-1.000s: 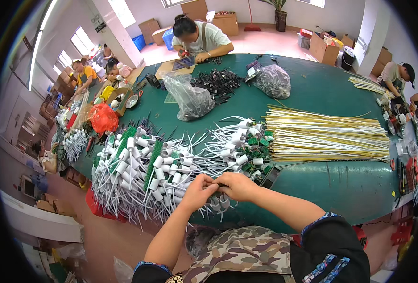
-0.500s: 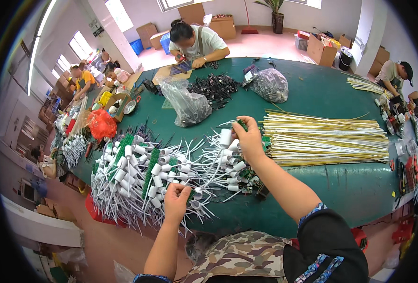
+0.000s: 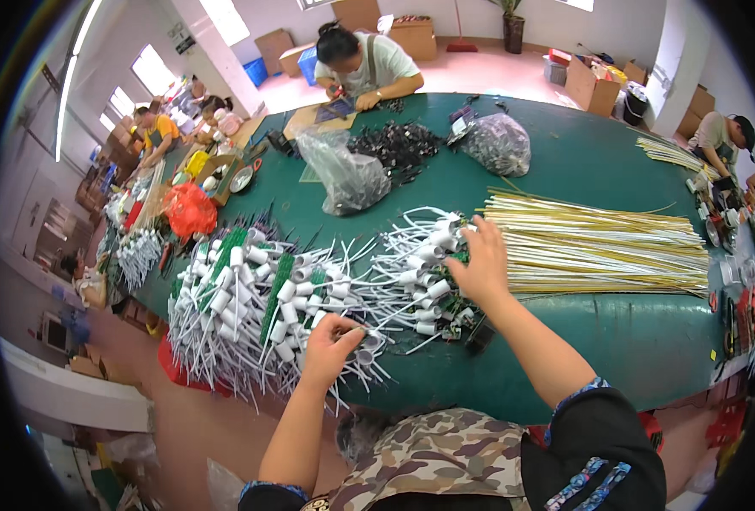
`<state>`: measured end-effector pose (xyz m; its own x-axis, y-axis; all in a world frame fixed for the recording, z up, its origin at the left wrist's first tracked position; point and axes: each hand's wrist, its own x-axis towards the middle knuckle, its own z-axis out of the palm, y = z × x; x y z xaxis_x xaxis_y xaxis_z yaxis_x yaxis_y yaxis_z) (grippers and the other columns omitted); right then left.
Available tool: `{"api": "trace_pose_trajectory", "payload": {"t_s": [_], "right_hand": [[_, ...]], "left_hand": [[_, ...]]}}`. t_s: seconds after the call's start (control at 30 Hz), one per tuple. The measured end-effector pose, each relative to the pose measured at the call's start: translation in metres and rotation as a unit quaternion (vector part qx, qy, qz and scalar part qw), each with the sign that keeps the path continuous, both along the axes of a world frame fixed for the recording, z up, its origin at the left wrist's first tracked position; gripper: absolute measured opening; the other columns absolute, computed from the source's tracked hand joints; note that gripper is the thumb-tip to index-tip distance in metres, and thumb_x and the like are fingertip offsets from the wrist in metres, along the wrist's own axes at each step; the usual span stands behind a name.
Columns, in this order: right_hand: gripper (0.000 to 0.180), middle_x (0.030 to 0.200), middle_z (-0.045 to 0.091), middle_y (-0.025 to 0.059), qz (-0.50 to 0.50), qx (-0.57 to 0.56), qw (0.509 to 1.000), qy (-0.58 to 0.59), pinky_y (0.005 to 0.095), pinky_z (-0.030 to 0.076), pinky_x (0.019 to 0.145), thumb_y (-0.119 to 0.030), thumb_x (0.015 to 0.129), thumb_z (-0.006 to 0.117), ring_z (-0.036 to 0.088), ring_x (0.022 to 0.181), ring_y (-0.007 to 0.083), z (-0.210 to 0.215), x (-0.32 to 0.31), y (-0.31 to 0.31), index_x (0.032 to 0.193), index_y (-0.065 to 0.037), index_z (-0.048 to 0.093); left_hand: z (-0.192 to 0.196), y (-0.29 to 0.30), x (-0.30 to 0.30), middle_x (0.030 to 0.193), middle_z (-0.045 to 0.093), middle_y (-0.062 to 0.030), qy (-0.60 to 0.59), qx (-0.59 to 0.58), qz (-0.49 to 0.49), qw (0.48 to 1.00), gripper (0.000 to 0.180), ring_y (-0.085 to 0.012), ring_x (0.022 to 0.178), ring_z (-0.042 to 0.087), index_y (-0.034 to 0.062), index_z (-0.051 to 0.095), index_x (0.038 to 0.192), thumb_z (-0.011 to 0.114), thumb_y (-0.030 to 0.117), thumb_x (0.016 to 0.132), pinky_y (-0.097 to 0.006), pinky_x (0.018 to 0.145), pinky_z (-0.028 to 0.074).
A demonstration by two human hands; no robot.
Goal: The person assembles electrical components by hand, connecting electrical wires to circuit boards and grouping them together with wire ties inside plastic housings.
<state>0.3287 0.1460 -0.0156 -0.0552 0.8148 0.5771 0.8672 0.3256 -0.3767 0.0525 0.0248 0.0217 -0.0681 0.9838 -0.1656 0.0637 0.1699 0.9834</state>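
My apron (image 3: 454, 443) blazed camouflage, brown, grey and cream! Right of the apron, my black right sleeve (image 3: 616, 434) flashed a blue-patterned right cuff (image 3: 577, 396) and two blue-patterned strips (image 3: 583, 481); left of it, my left cuff (image 3: 277, 486) matched!

Green table (image 3: 633, 336) under tubes (image 3: 220, 300), strips (image 3: 599, 244)

A green table (image 3: 599, 336) spreads beneath the left hand (image 3: 329, 347) and the right hand (image 3: 483, 264). Well beyond the right hand, a pale wall (image 3: 616, 30) meets a pink floor (image 3: 496, 72); a white pillar (image 3: 674, 68) rises to that hand's right. Far beyond the left hand, leftward, are bright windows (image 3: 153, 70) and a lit tube lamp (image 3: 65, 106).
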Motion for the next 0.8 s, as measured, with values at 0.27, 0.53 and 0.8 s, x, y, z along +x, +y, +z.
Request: {"api": "trace_pose_trajectory", "payload": {"t_s": [0.27,0.53,0.8], "right_hand": [[0.039,0.099,0.065,0.0114,0.373,-0.322,0.852,0.179,0.0382,0.051,0.086,-0.014,0.080,0.070,0.063,0.097,0.0294,0.014,-0.050,-0.067,0.118,-0.009,0.063],[0.031,0.103,0.064,0.0162,0.252,-0.296,0.917,0.086,0.0426,0.051,0.081,-0.015,0.081,0.065,0.063,0.094,0.0355,-0.009,-0.068,-0.090,0.112,-0.007,0.064],[0.036,0.104,0.065,0.0161,0.322,-0.309,0.885,0.133,0.0431,0.050,0.085,-0.017,0.080,0.065,0.062,0.097,0.0367,-0.005,-0.068,-0.079,0.115,-0.007,0.063]], "left_hand": [[-0.026,0.006,0.028,0.096,0.061,-0.0058,-0.065,-0.033,-0.067,0.995,0.032,-0.0105,0.084,0.059,0.0015,0.050,0.108,0.071,0.005,0.084,-0.024,0.074,0.049],[-0.046,0.000,0.048,0.081,0.064,-0.0048,-0.002,-0.023,0.029,0.999,0.010,-0.0088,0.068,0.059,-0.0001,0.059,0.091,0.067,0.003,0.088,-0.023,0.061,0.049],[-0.038,0.000,0.047,0.089,0.064,-0.0076,-0.054,-0.038,-0.005,0.998,0.012,-0.0122,0.082,0.061,-0.0010,0.059,0.096,0.065,-0.001,0.086,-0.025,0.073,0.050]]}}
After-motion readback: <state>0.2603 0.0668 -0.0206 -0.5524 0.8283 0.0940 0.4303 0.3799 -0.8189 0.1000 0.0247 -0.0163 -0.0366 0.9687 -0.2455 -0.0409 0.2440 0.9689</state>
